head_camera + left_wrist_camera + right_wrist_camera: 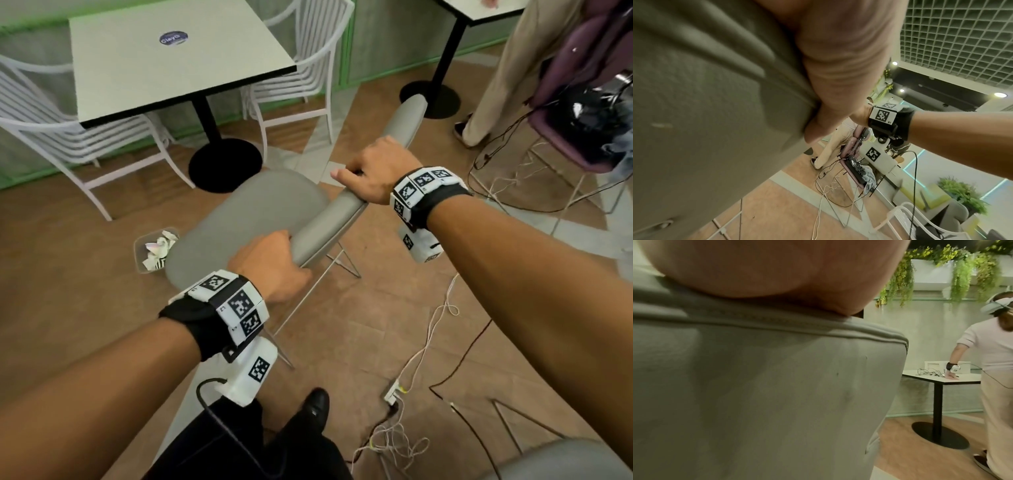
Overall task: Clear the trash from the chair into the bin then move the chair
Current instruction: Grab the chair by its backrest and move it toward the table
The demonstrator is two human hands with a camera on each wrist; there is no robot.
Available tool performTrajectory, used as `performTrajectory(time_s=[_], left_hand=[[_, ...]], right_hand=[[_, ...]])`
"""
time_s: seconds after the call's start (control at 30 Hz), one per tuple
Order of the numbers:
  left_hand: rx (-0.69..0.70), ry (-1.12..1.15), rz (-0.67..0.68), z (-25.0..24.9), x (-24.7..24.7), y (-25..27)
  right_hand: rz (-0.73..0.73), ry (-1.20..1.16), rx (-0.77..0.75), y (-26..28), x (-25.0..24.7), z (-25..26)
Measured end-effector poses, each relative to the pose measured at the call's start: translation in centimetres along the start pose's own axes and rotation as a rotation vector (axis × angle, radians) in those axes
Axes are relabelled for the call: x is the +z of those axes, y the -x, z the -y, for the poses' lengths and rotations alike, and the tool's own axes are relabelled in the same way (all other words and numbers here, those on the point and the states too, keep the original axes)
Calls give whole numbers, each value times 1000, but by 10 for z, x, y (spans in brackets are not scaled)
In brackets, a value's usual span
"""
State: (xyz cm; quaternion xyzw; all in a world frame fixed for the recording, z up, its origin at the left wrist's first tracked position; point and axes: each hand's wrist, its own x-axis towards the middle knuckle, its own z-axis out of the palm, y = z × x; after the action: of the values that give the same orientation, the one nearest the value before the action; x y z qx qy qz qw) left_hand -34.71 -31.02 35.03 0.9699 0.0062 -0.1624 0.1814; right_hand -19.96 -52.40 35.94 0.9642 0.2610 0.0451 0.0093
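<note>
On the floor at the left, the clear bin [145,251] holds crumpled trash [159,248], just beside the grey chair [239,219]. The left hand [270,263] curls round the backrest's near end; farther right, the right hand [373,171] clasps the backrest's top edge, fingers wrapped over.

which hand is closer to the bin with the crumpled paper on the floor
Left. The left hand grips the backrest's near end, just across the grey chair seat from the bin. The right hand grips the backrest farther along, clearly farther away.
</note>
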Motion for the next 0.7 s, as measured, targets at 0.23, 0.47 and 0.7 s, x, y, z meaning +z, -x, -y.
performTrajectory(time_s=[0.23, 0.47, 0.7], left_hand=[[95, -13, -50, 16, -13, 2], [145, -60, -41, 63, -38, -6], [205, -74, -41, 121, -66, -18]], right_hand=[[-55, 27, 96, 2, -1, 21], [-68, 83, 159, -10, 0, 60], [-49, 38, 263, -28, 1, 105]])
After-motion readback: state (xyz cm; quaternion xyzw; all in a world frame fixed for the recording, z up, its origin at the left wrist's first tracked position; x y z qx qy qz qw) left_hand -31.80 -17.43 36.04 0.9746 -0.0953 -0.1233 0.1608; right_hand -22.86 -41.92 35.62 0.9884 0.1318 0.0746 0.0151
